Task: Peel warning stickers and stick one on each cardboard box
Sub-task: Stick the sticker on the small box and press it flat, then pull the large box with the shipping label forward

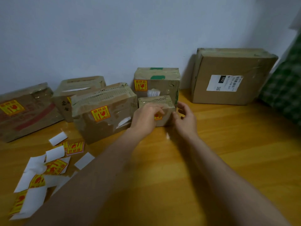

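Observation:
Several cardboard boxes stand along the wall on a wooden surface. A small box sits in the middle; a yellow warning sticker lies on its front face. My left hand rests on that face with its fingers over the sticker. My right hand is at the box's right edge, fingers apart, thumb touching the corner. Yellow stickers also show on the taped box to the left, the box behind and the far left box. The large box at right carries only a white shipping label.
Loose yellow stickers and white backing papers lie scattered at the lower left of the wooden surface. A green checked cloth hangs at the right edge. A plain wall stands behind the boxes.

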